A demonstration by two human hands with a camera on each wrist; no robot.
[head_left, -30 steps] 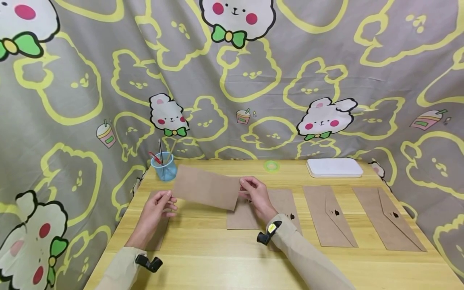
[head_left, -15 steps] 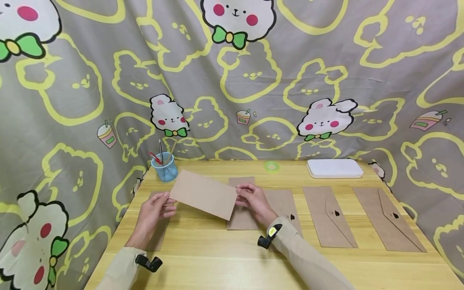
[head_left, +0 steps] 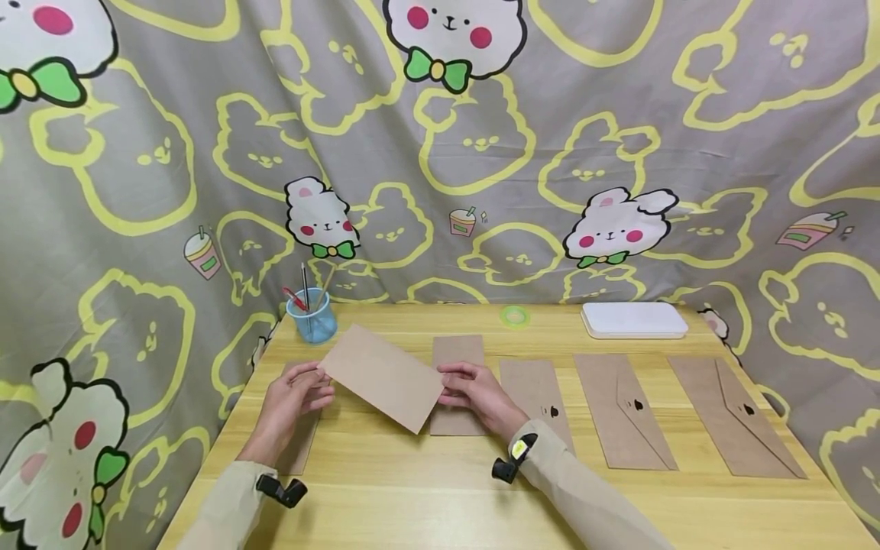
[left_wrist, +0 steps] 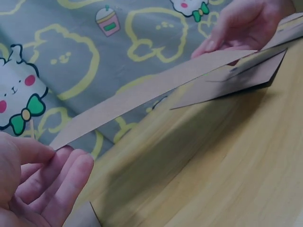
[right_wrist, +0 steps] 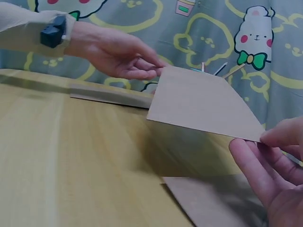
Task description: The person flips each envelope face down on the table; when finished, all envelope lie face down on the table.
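A plain brown kraft-paper envelope (head_left: 385, 380) hangs above the table, tilted, its right end lower than its left in the head view. My left hand (head_left: 292, 409) pinches its left corner between thumb and index finger, the other fingers loosely spread. At the opposite corner my right hand (head_left: 481, 393) pinches it, thumb on top and fingers beneath. The right wrist view shows the blank face of the envelope (right_wrist: 201, 101); the left wrist view sees it nearly edge-on. Below the right hand lies another brown envelope (head_left: 457, 347), partly hidden by that hand.
Three brown envelopes (head_left: 622, 405) with black printed marks lie in a row on the right. Another envelope (head_left: 300, 443) lies under the left hand. At the back stand a blue pen cup (head_left: 315, 325), a green tape roll (head_left: 515, 315) and a white case (head_left: 634, 319).
The held envelope's right end has come down and toward me as my right hand lowered and moved slightly left. More of the envelope lying beneath shows. The left hand has barely moved.
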